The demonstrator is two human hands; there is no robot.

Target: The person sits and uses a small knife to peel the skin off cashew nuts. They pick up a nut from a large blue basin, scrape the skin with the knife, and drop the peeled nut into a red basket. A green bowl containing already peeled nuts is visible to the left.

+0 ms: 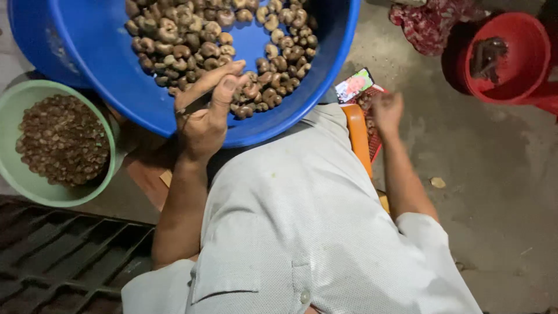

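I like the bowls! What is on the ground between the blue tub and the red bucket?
In the head view, between the blue tub and red bucket lie bare grey floor and, lower down, the right hand over a red basket.

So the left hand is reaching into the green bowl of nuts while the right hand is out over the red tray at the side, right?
Not quite. The head view shows the left hand at the nuts in the big blue tub, not the green bowl. The right hand is indeed over the red tray.

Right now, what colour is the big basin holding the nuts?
Blue basin, clearest in the head view.
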